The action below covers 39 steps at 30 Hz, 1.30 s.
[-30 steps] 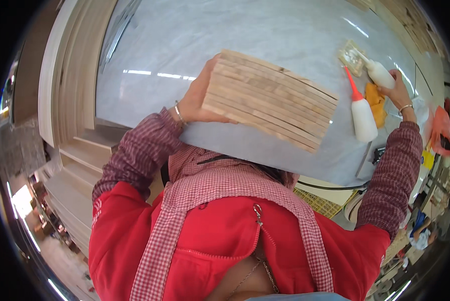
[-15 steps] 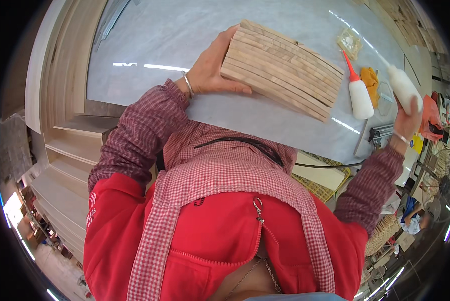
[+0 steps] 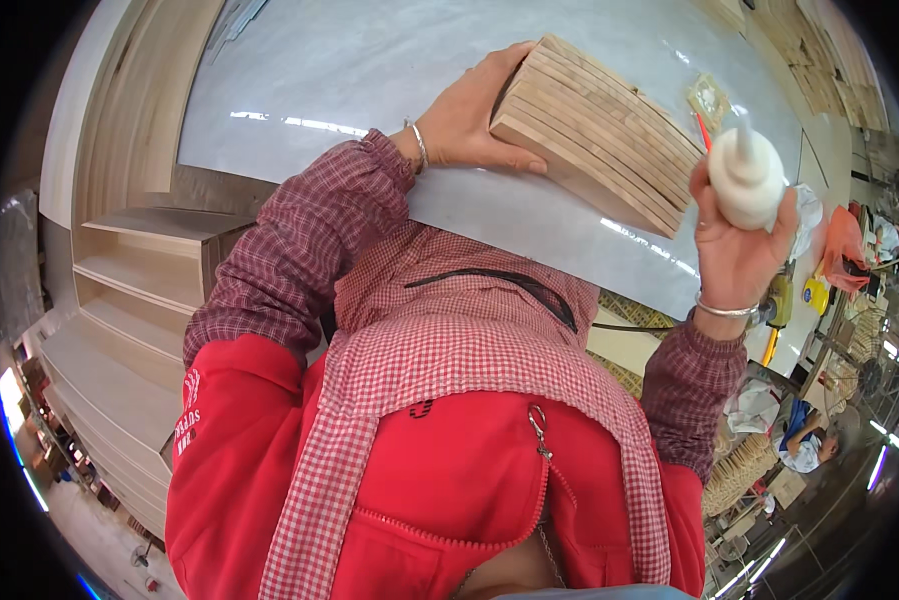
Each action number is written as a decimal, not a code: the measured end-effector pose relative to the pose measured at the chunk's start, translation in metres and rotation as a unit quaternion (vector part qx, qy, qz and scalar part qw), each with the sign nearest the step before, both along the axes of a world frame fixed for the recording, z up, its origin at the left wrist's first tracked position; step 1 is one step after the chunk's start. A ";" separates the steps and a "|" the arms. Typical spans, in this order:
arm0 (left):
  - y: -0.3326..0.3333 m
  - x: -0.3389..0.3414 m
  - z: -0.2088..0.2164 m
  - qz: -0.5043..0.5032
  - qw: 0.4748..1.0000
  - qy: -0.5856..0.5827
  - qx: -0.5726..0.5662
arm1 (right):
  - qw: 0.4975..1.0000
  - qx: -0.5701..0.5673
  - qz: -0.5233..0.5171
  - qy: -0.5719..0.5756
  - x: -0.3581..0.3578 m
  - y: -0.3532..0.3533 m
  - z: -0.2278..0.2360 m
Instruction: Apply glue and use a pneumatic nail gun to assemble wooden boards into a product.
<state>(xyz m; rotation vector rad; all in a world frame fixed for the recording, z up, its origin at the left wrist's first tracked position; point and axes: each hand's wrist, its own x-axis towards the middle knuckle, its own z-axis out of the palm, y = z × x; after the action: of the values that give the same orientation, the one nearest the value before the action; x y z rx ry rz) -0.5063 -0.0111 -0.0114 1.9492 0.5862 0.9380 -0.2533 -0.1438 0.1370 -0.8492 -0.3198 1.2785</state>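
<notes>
Several pale wooden strips (image 3: 604,130) sit packed side by side as one block over the grey tabletop (image 3: 359,75), in front of the person and slanting down toward the right; whether the underside of the block rests on the surface I cannot tell. The left hand (image 3: 479,115) has the block by its left end, spread wide to span it, the thumb lying along the near side and the other fingers partly hidden behind the end. The right hand (image 3: 741,250) is curled around the lower part of a white squeeze bottle (image 3: 747,185), fingers and thumb closed on opposite sides, its pale nozzle pointing toward the top of the view. In the picture, this bottle appears just beside the right end of the strips, though I cannot tell how near it truly is. Behind it shows a red nozzle (image 3: 703,131), the rest hidden, and a small yellowish packet (image 3: 707,98) lies farther back. Well off to the right hangs a reddish-orange bag (image 3: 843,250), while wooden boards (image 3: 139,110) stand along the table's left side
</notes>
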 end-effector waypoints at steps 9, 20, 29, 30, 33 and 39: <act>0.002 0.003 -0.006 0.021 0.999 0.002 0.037 | 0.963 -0.140 0.058 -0.222 -0.034 0.014 0.002; -0.001 0.008 -0.010 0.028 0.997 -0.009 0.071 | 0.992 0.024 -0.027 -0.118 -0.011 0.000 0.007; 0.002 0.010 -0.007 0.029 0.997 -0.002 0.072 | 0.967 0.138 0.178 0.119 -0.003 0.005 -0.005; 0.002 0.009 -0.007 0.029 0.997 0.002 0.068 | 0.983 0.100 0.142 0.067 -0.003 0.003 -0.004; 0.002 0.007 -0.009 0.029 0.998 0.013 0.056 | 0.995 -0.016 0.030 -0.094 -0.003 0.000 0.000; 0.000 0.010 -0.011 0.029 0.998 0.010 0.063 | 0.987 -0.049 -0.076 -0.136 -0.014 0.007 0.003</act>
<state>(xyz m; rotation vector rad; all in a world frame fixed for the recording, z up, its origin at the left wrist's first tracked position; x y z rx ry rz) -0.4963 -0.0111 -0.0223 2.0650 0.6117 1.0135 -0.2676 -0.1365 0.1398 -1.1152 -0.4038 1.0436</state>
